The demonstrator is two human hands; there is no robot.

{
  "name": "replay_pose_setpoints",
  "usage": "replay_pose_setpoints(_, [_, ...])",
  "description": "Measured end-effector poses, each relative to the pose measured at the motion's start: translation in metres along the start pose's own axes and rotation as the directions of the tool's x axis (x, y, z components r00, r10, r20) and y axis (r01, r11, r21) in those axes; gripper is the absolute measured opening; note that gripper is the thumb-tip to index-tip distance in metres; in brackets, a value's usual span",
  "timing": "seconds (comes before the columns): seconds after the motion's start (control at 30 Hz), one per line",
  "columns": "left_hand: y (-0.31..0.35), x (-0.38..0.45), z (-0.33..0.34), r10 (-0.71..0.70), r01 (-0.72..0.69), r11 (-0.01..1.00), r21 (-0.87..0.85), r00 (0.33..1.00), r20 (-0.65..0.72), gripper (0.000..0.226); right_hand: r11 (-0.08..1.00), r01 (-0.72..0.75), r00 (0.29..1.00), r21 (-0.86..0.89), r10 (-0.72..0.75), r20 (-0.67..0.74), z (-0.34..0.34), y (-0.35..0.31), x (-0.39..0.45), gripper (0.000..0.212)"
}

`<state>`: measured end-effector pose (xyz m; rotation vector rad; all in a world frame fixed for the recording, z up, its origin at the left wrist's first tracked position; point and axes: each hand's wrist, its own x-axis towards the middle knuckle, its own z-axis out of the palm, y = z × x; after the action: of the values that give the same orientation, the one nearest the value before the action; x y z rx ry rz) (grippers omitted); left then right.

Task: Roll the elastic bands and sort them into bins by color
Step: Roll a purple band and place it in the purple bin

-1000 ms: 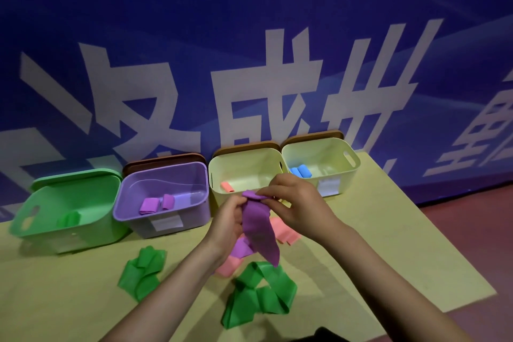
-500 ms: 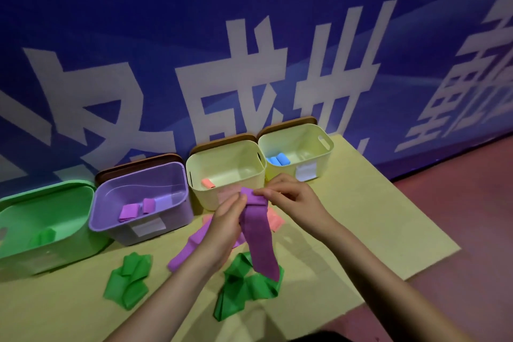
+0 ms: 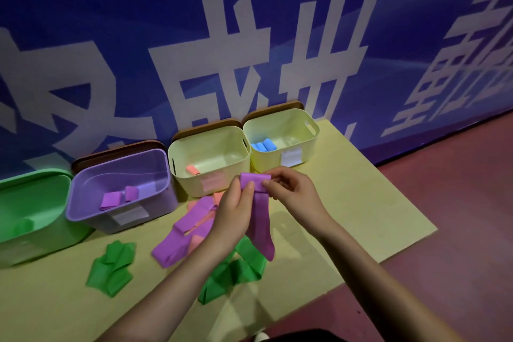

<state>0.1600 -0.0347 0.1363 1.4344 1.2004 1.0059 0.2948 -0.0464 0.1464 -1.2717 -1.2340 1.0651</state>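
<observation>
A purple elastic band (image 3: 261, 216) hangs in the air above the table, its top end folded over. My left hand (image 3: 231, 216) and my right hand (image 3: 294, 194) both pinch that folded top. Below them lie another purple band (image 3: 183, 233), a pink band (image 3: 195, 241) partly under it, and two green bands (image 3: 112, 269) (image 3: 236, 269). Along the wall stand a green bin (image 3: 36, 219), a purple bin (image 3: 83, 197) with two rolled purple bands (image 3: 119, 197), a cream bin (image 3: 236, 161) with a pink roll (image 3: 193, 170), and a second cream bin (image 3: 305, 144) with blue rolls (image 3: 263, 145).
The yellow-green tabletop (image 3: 347, 203) ends at a right edge over a dark red floor (image 3: 458, 230). A blue wall with large white characters (image 3: 249, 50) rises directly behind the bins. Brown lids (image 3: 116, 150) lean behind three bins.
The view has shifted to the right, so the bins sit further left in frame. The folded top of the purple band is thicker, and the second purple band on the table has come into sight.
</observation>
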Motion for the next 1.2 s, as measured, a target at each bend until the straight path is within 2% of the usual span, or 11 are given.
replay_pose_setpoints(0.23, [-0.004, -0.007, -0.013, 0.033, -0.037, 0.997, -0.072, 0.997, -0.064, 0.016, 0.984, -0.087, 0.991, 0.156, 0.07, 0.111, 0.012, 0.006, -0.004, 0.008])
replay_pose_setpoints(0.5, [0.002, 0.005, -0.029, 0.111, -0.11, 0.994, 0.021, 0.988, -0.103, 0.016, 0.975, -0.072, 0.996, 0.212, 0.057, 0.076, 0.031, -0.002, 0.01, 0.004])
replay_pose_setpoints(0.67, [0.018, 0.014, -0.031, 0.163, -0.166, 0.986, -0.031, 0.982, -0.094, 0.019, 0.989, 0.027, 1.0, 0.148, -0.026, -0.004, 0.029, -0.008, 0.027, 0.002])
replay_pose_setpoints(0.83, [0.021, 0.034, -0.036, 0.203, -0.2, 0.979, 0.045, 0.975, -0.087, 0.022, 0.981, 0.079, 0.996, 0.18, -0.07, -0.058, 0.034, -0.008, 0.039, 0.007])
replay_pose_setpoints(0.93, [0.024, 0.043, -0.038, 0.116, -0.121, 0.991, -0.052, 0.99, -0.083, 0.024, 0.981, 0.134, 0.989, 0.138, -0.123, -0.085, 0.035, -0.008, 0.05, 0.019])
replay_pose_setpoints(1.0, [0.023, 0.047, -0.042, -0.021, 0.006, 0.975, -0.222, 0.998, -0.066, 0.024, 0.983, 0.165, 0.984, 0.083, -0.158, -0.079, 0.039, -0.009, 0.055, 0.021])
replay_pose_setpoints(1.07, [0.02, 0.049, -0.048, -0.165, 0.14, 0.906, -0.4, 0.986, -0.029, 0.02, 0.984, 0.164, 0.985, 0.075, -0.159, -0.07, 0.044, -0.009, 0.059, 0.019])
replay_pose_setpoints(1.13, [0.018, 0.049, -0.052, -0.269, 0.241, 0.839, -0.488, 0.963, 0.013, 0.042, 0.981, 0.148, 0.987, 0.124, -0.139, -0.077, 0.046, -0.008, 0.061, 0.015])
replay_pose_setpoints(1.2, [0.015, 0.049, -0.053, -0.312, 0.314, 0.799, -0.513, 0.946, 0.093, 0.059, 0.978, 0.14, 0.988, 0.156, -0.129, -0.08, 0.048, -0.006, 0.061, 0.007])
